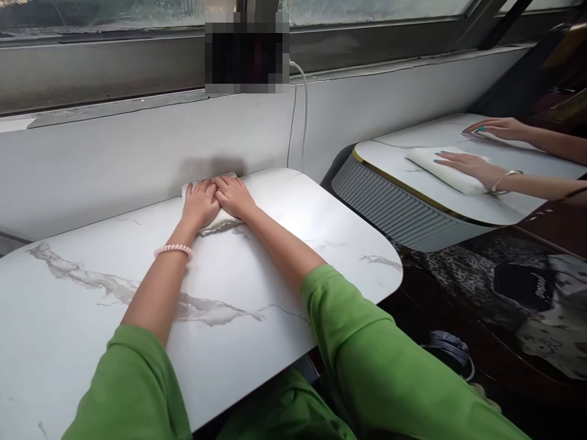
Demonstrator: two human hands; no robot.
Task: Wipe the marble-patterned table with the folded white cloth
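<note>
A white folded cloth (215,225) lies near the far edge of a white marble-patterned table (92,305), close to the wall. My left hand (200,205) and my right hand (235,197) rest side by side on top of it, fingers stretched flat and pressing down. Most of the cloth is hidden under both hands. A pink bead bracelet (173,249) circles my left wrist. Green sleeves cover my upper arms.
A second table (394,159) with a ribbed grey side stands to the right, where another person's two hands (468,164) press on a white cloth (440,168). A white cable (302,116) hangs down the wall. Dark floor with a bag lies between the tables.
</note>
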